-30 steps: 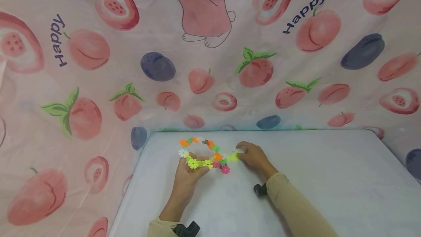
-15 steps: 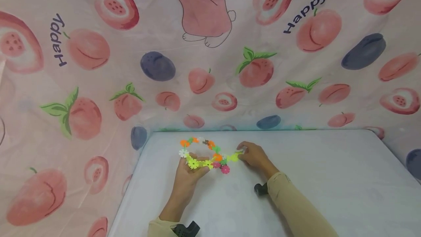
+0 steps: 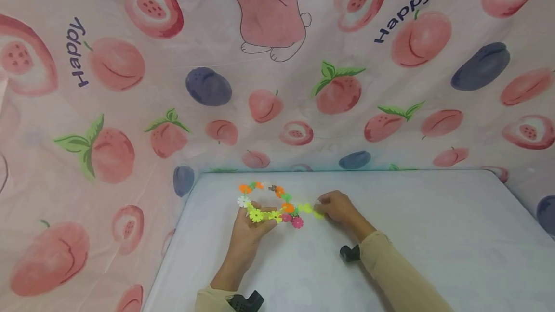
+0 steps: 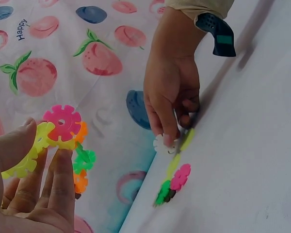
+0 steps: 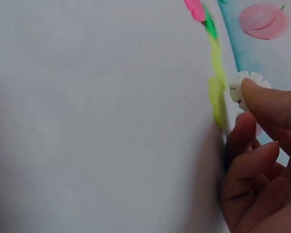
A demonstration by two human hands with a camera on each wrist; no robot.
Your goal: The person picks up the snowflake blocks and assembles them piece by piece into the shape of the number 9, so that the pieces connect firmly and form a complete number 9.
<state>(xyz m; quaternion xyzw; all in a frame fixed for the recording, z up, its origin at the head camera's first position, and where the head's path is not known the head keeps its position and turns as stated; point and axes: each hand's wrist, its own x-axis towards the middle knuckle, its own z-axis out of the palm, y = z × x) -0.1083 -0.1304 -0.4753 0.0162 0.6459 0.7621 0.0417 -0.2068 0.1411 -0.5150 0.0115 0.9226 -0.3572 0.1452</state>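
My left hand (image 3: 249, 229) holds a ring of linked notched plastic discs (image 3: 256, 215) in yellow, white, orange, green, brown and pink. In the left wrist view its thumb and fingers pinch yellow discs (image 4: 20, 164), with a pink disc (image 4: 61, 122) standing above the fingertips. My right hand (image 3: 337, 206), to the right, pinches a white notched disc (image 5: 238, 91) between thumb and finger. Close under that hand, yellow discs (image 5: 217, 99) lie low against the white surface, in line with a green disc (image 4: 162, 193) and a pink disc (image 4: 180, 176).
The white tabletop (image 3: 433, 235) reaches to a back edge. A cloth (image 3: 277, 81) printed with peaches and a cartoon animal hangs behind it and along the left side. Black wrist cameras (image 3: 246, 301) are on both sleeves.
My right hand has shifted slightly right and toward me, and more of the yellow discs beside it shows. The left hand and its ring of discs have stayed nearly still.
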